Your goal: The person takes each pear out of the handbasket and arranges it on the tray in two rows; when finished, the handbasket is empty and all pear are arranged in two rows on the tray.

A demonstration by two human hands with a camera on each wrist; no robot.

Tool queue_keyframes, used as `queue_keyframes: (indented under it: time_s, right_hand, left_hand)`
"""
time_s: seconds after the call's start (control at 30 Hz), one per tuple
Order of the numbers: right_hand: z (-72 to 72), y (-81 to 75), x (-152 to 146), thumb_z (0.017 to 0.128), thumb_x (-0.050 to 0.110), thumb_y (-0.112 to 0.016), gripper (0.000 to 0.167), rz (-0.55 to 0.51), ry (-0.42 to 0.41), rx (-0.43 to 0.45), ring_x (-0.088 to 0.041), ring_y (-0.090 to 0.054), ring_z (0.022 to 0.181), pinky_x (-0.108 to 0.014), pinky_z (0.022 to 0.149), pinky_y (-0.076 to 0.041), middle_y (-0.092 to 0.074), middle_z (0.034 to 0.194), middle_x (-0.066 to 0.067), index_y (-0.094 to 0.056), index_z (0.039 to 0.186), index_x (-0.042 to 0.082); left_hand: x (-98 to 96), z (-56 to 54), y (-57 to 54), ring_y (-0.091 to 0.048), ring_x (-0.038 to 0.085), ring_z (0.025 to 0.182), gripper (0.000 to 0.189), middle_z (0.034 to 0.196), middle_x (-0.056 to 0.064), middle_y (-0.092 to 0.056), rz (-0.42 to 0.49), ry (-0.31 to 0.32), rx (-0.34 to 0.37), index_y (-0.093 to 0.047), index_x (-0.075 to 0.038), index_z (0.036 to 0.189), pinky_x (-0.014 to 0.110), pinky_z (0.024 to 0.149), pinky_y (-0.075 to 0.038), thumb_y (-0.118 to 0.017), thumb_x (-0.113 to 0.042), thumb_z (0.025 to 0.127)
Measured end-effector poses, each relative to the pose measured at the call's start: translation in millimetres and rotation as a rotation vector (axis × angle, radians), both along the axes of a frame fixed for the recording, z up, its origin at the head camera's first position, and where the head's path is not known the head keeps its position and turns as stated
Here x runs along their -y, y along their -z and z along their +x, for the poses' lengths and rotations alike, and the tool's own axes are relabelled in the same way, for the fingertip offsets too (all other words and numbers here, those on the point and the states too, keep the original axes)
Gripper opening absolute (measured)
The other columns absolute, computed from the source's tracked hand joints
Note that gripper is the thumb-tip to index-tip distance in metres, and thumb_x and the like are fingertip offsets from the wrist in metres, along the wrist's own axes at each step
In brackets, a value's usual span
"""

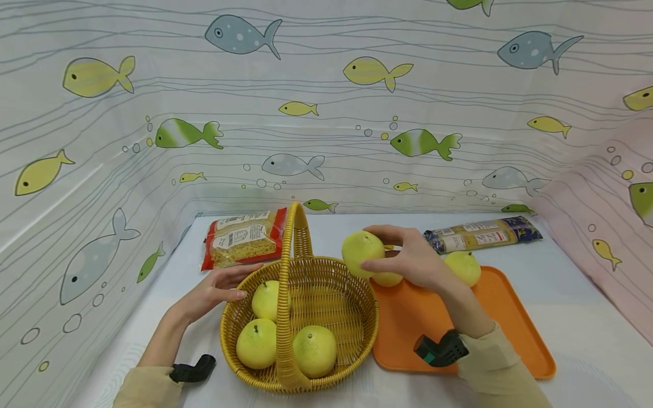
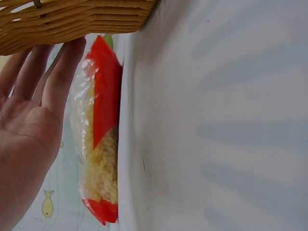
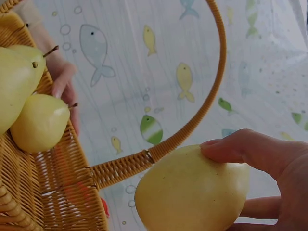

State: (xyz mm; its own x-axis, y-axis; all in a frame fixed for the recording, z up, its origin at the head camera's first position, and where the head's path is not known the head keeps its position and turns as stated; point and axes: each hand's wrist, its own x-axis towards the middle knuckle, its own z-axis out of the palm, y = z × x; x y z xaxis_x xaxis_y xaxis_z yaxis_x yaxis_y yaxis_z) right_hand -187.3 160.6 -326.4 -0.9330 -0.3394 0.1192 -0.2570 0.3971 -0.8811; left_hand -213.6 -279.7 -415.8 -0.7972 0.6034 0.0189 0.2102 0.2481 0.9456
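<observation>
My right hand (image 1: 408,258) grips a pale yellow-green pear (image 1: 359,252) between thumb and fingers, just over the right rim of a woven wicker basket (image 1: 326,277). Most of that pear shows in the right wrist view too. Three pears lie inside the basket: a front one (image 1: 314,351), a left one (image 1: 257,344) and one behind it (image 1: 265,300), partly covered by the tall arched handle (image 1: 285,294). At the basket's left side, my left hand (image 1: 216,289) touches the outer wall with fairly straight fingers (image 2: 65,77).
An orange tray (image 1: 502,317) lies right of the basket. On it are a pear (image 1: 463,268) and another pear (image 1: 388,279) partly hidden by my right hand. Behind stand a red-ended pasta bag (image 1: 245,241) and a long noodle packet (image 1: 484,233), before a fish-patterned curtain (image 1: 352,124).
</observation>
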Motion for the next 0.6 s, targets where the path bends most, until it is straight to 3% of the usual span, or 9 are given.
queue_keyframes:
  time_s: [0.33, 0.6]
  right_hand:
    - [-3.6, -5.3, -16.4, 0.078, 0.03, -0.086, 0.065, -0.043, 0.046, 0.049, -0.026, -0.067, 0.112, -0.034, 0.087, -0.055, -0.065, 0.133, -0.004, -0.061, 0.137, 0.018]
    - [-3.3, -10.9, -31.6, 0.081, 0.03, -0.084, 0.064, -0.036, 0.081, 0.028, -0.025, -0.065, 0.113, -0.029, 0.084, -0.056, -0.063, 0.134, -0.005, -0.059, 0.139, 0.018]
  left_hand:
    - [0.4, -0.2, 0.8, -0.055, 0.006, 0.128, 0.057, 0.15, 0.024, -0.046, 0.014, 0.017, 0.006, -0.042, -0.003, 0.151, 0.025, 0.098, -0.048, -0.056, -0.007, 0.095]
    - [0.5, -0.9, 0.7, -0.055, 0.005, 0.128, 0.058, 0.15, 0.02, -0.048, 0.009, 0.009, 0.012, -0.042, -0.003, 0.151, 0.025, 0.098, -0.047, -0.057, -0.008, 0.095]
